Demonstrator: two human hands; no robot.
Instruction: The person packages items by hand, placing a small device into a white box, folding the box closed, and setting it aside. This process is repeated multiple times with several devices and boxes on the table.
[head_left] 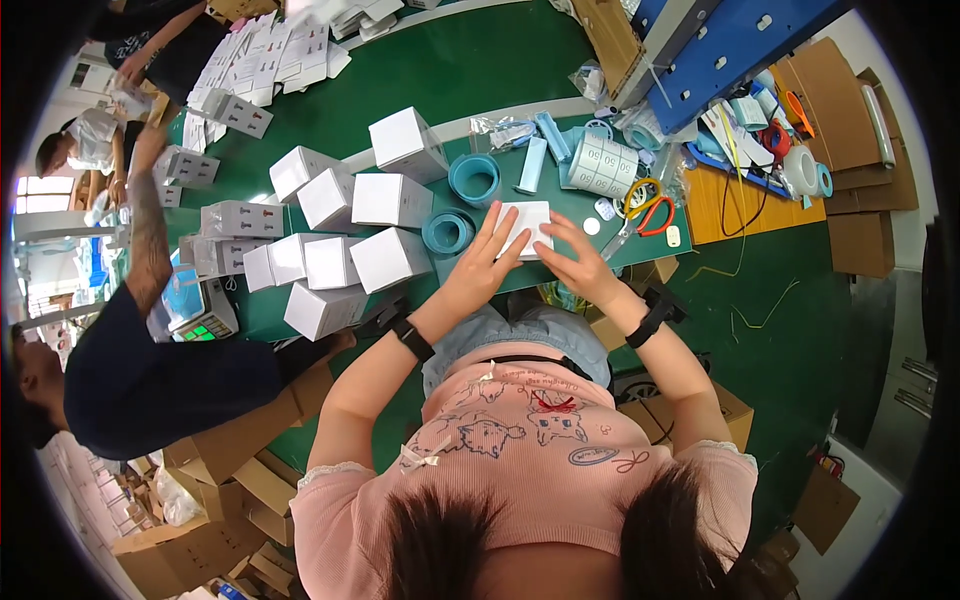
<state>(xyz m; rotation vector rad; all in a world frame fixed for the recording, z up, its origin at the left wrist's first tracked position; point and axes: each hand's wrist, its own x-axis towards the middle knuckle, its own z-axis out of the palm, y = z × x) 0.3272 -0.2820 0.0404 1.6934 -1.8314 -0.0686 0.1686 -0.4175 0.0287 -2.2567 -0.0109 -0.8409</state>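
Observation:
A small white box (530, 215) is between my hands at the table's near edge. My left hand (482, 262) lies along its left side, fingers long and reaching over the top. On the right side, my right hand (582, 268) presses its fingertips against the box. Just left of them stand two blue rolls of tape, one farther (474, 180) and one nearer (447, 232). Several closed white boxes (392, 200) are grouped farther left. The underside of the box I hold is hidden.
A roll of white labels (603, 165), scissors with orange and yellow handles (650, 212) and a blue tray (740, 170) lie to the right. At left, a co-worker's arm (148, 240) reaches over printed boxes (240, 220) near a scale (205, 315). Cartons (240, 400) stand below.

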